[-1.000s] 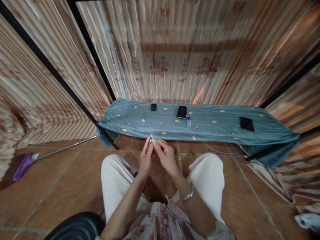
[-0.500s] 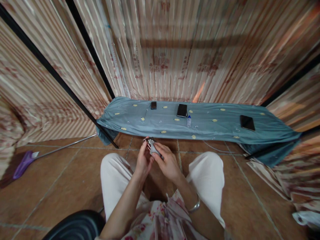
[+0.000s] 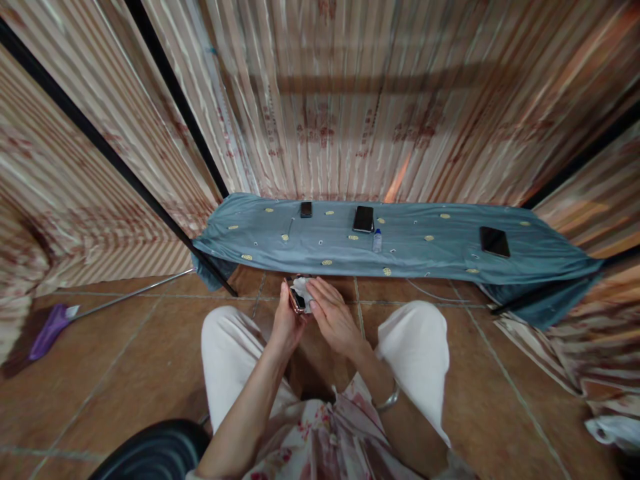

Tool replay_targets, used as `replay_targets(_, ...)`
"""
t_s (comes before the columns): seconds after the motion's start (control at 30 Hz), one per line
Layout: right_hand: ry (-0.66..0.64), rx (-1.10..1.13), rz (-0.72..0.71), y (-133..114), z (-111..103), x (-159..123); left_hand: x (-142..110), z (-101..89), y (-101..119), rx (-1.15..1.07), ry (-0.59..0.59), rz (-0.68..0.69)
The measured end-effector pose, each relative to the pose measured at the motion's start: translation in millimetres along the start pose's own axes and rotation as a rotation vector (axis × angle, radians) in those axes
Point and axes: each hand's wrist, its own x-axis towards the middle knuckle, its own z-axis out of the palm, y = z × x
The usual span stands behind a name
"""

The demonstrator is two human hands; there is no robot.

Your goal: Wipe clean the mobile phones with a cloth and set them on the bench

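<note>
My left hand (image 3: 287, 325) is closed around a phone (image 3: 300, 303) with a rose-gold edge and a dark face, held tilted above the gap between my knees. Against its upper right side lies a crumpled pale grey cloth (image 3: 302, 288). My right hand (image 3: 334, 319) presses this cloth to the phone, its fingers stretched over it and partly hiding both. A silver bangle sits on my right wrist.
Beyond my hands stands a low bench with a blue cloth cover (image 3: 430, 260). On it are a small dark device (image 3: 306, 210), a black device (image 3: 363, 219), a blue-capped bottle (image 3: 377, 241) and a black tablet (image 3: 495, 241). A purple broom (image 3: 50, 331) lies left; a black stool (image 3: 155, 450) stands lower left.
My right hand has shifted slightly with the cloth, its fingers now flatter and straighter. More of the phone's dark face shows. The things on the bench have stayed put.
</note>
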Motion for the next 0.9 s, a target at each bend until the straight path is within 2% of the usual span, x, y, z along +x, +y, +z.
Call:
replay_targets(0.23,-0.133,-0.055,-0.088,-2.3,-5.5,15.9,-1.1,-1.6,-7.6,0.077,0.046,0.034)
replay_targets(0.37,-0.163,-0.053,-0.087,-1.8,-8.0,25.6,0.0,-6.0,-13.2,0.107,-0.038,0.053)
replay_targets(0.5,-0.115,-0.015,-0.056,9.3,-7.9,31.2,-1.5,-8.4,-13.3,0.122,-0.106,0.058)
replay_targets(0.63,-0.033,0.100,0.040,19.7,-4.8,27.2,-1.2,-9.1,-10.8,0.107,-0.098,0.082)
replay_targets(0.8,0.017,0.287,0.277,19.8,2.2,19.7,3.2,-6.7,-11.3,0.058,-0.014,0.100)
replay_targets(0.9,0.027,0.299,0.311,17.4,6.6,19.2,6.3,-4.2,-12.7,0.033,-0.014,0.099)
